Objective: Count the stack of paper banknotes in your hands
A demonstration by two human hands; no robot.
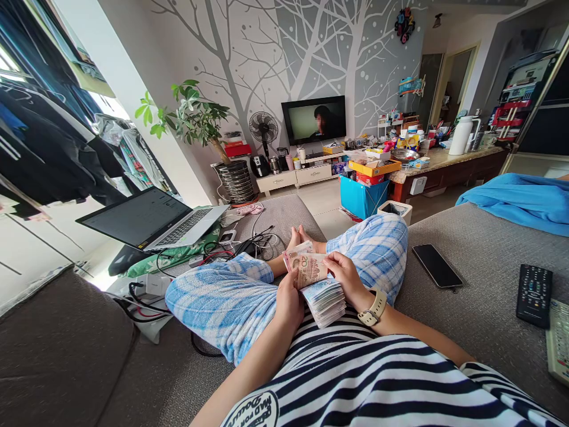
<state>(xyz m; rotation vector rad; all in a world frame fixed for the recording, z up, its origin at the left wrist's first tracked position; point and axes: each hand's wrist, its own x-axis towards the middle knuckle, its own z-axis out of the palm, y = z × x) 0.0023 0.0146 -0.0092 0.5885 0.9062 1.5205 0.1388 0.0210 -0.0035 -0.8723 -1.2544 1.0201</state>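
Note:
I sit cross-legged on a grey sofa in blue plaid trousers. My left hand (288, 299) is wrapped round a thick stack of banknotes (326, 302) held over my lap. The top notes (306, 264) are fanned up and away from me. My right hand (344, 276), with a cream watch on its wrist, pinches the near edge of those raised notes between thumb and fingers. Both hands touch the stack.
A black phone (436, 266) lies on the sofa to my right, with a black remote (534, 295) and a white remote (560, 341) farther right. To my left are an open laptop (155, 220) on a cushion and tangled cables (240, 246). Ahead stand a television (315, 119) and a cluttered counter (444, 157).

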